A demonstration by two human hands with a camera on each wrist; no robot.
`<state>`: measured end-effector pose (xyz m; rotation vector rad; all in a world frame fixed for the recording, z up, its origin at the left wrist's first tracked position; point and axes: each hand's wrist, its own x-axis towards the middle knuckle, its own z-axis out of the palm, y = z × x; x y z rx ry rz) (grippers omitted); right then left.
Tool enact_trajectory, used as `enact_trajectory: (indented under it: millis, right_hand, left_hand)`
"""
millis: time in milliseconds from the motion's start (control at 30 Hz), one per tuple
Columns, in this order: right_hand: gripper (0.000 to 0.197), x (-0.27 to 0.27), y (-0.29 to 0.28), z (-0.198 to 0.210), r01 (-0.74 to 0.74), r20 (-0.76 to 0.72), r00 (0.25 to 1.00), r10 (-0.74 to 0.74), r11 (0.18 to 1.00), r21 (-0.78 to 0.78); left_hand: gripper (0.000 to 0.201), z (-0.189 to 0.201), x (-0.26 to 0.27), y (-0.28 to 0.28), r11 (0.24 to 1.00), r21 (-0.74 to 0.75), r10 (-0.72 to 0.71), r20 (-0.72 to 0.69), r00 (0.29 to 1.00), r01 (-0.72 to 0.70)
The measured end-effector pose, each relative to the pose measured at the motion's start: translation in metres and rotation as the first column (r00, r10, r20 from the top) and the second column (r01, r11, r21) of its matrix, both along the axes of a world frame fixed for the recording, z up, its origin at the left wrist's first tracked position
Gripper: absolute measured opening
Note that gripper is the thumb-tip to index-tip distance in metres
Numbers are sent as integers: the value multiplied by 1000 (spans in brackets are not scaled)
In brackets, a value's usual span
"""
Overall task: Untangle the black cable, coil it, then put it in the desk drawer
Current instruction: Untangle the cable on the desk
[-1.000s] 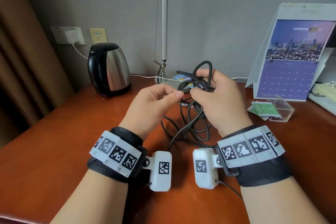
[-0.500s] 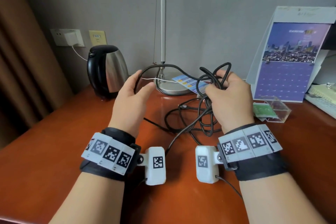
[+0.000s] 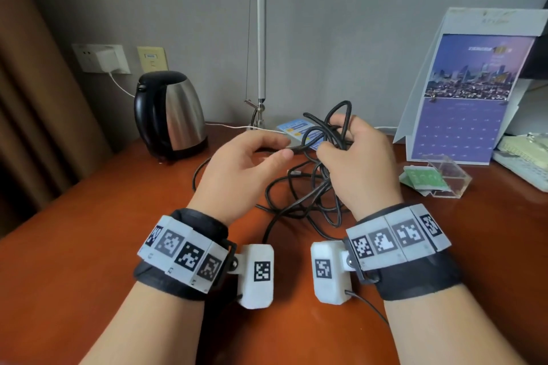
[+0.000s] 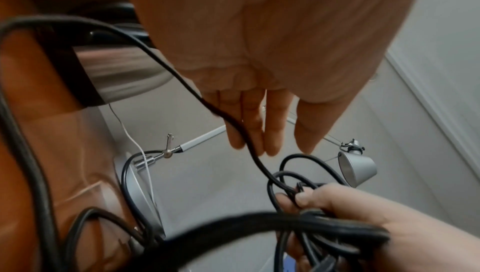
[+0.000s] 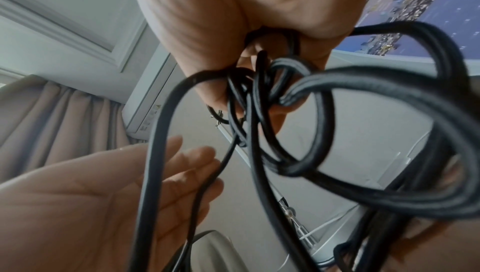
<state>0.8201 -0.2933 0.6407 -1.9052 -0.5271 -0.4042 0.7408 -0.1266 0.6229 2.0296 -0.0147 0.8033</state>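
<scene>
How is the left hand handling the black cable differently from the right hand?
The right hand has its fingers curled round a bunch of tangled loops of the black cable; the left hand has nearly straight fingers, with one strand only running across them. The right hand holds its bundle up, with loops sticking out above it; the left hand's strand trails down to the desk. Both hover over the desk and wear tagged wristbands.

The left hand [image 3: 237, 169] has swung back beside the right hand [image 3: 360, 166] (cable strand [image 4: 233, 124] across its fingers).
</scene>
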Motion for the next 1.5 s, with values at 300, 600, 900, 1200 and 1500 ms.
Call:
enact_trajectory:
  millis: [300,600,900,1200,1500]
  right_hand:
    - [38,-5,13,-5,-116,-33,992,118,992,50]
    - [35,9,-1,-2,-36,-112,991,70,960,278]
    - [29,16,-3,-5,41,-136,991,1,951,306]
    - [31,6,3,-5,9,-109,994,12,982,187]
    - [30,5,2,-6,10,-125,992,-2,998,66]
  left_hand:
    - [29,-7,5,-2,973,-156,-190,-123,974,170]
    - [29,-2,0,6,892,-449,19,144,989,48]
    - [21,-13,9,36,769,-606,325,93,941,-205]
    - [82,-4,-2,24,945,-166,310,182,933,-281]
    - [46,4,-9,15,960,163,177,273,946,-226]
